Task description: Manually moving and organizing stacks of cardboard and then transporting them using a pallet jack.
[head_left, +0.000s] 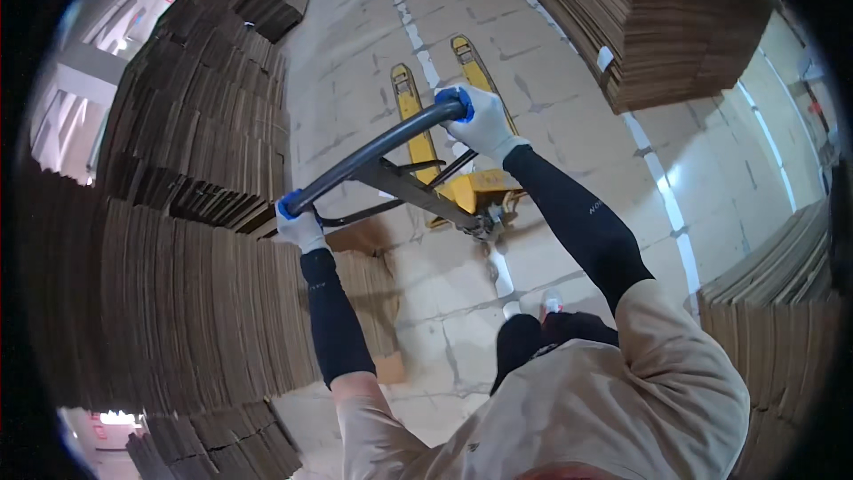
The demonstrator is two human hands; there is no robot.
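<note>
Both of my hands, in white gloves with blue palms, grip the dark handle of a yellow pallet jack. My left hand is wrapped round the handle's left end, close to the stacked cardboard. Round the right end closes my right hand, farther forward, so the handle bar slants across the view. The jack's two yellow forks point away from me and carry nothing. A dark shaft joins the handle to the jack's base. Black sleeves cover my forearms.
Tall stacks of flat brown cardboard line the left side, and another stack stands close to my left arm. More cardboard rises at the far right and a further pile at the near right. White lines run along the pale floor.
</note>
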